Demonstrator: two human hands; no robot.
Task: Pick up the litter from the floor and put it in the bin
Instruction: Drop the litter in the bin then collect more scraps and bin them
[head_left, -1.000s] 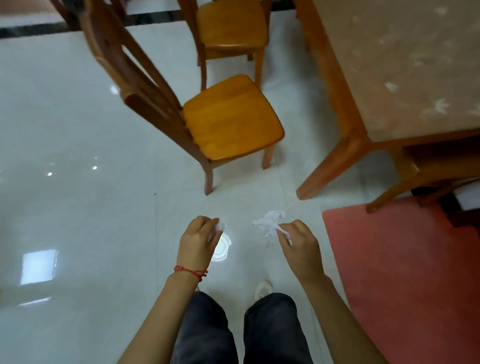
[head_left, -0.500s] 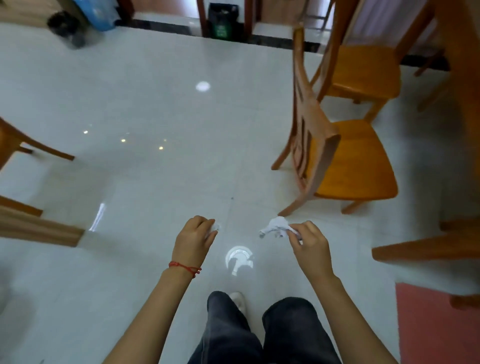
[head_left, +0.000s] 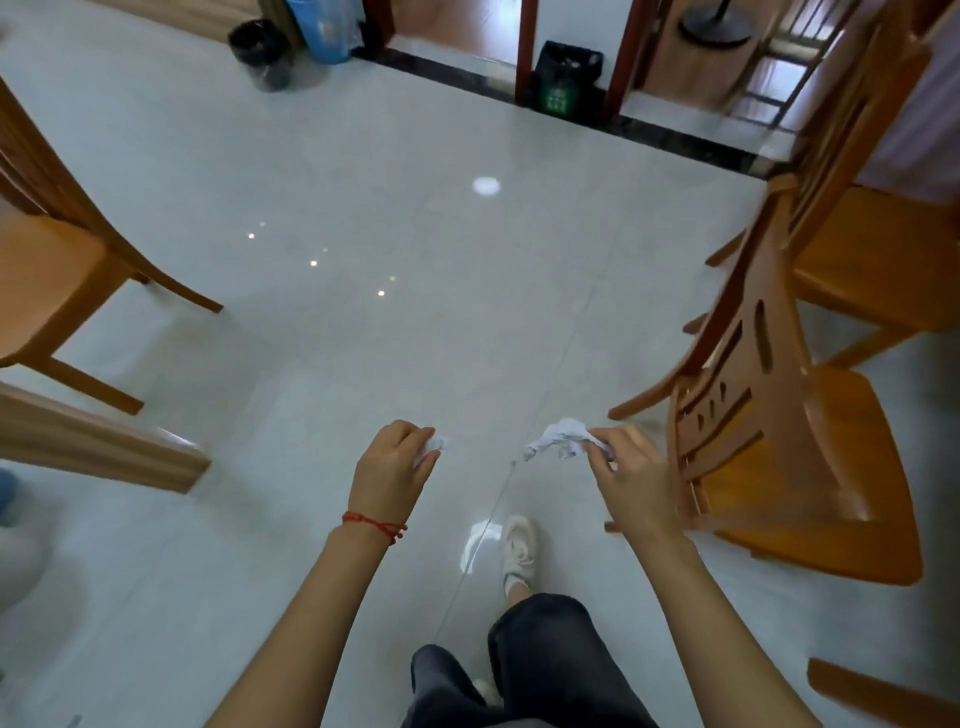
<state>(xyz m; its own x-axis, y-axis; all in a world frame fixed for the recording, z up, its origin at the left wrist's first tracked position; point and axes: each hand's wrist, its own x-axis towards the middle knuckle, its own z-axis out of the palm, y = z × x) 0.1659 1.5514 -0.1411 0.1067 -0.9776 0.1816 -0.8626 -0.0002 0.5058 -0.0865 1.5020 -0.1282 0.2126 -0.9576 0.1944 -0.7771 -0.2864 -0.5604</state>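
Tissue in my right hand: my right hand (head_left: 631, 480) pinches a crumpled white tissue (head_left: 558, 445) between thumb and fingertips; it is creased and ragged, and its loose end sticks out to the left above the floor (head_left: 363, 322).
Scrap in my left hand: my left hand (head_left: 390, 474) is curled around a small white wad (head_left: 432, 448); only a bit of it peeks out past my fingers, so I cannot make out its shape.
Bins: a black bin (head_left: 261, 52) stands at the far left edge of the floor, and a dark bin with a green mark (head_left: 563, 77) stands at the far edge by the doorway, both well apart from my hands.
Chairs: a wooden chair (head_left: 779, 415) just beside my right hand, blurred; another chair (head_left: 57, 270) on the left is cut off by the frame.
Feet: one pale shoe (head_left: 518, 551) shows; my other foot is mostly hidden by my trousers.
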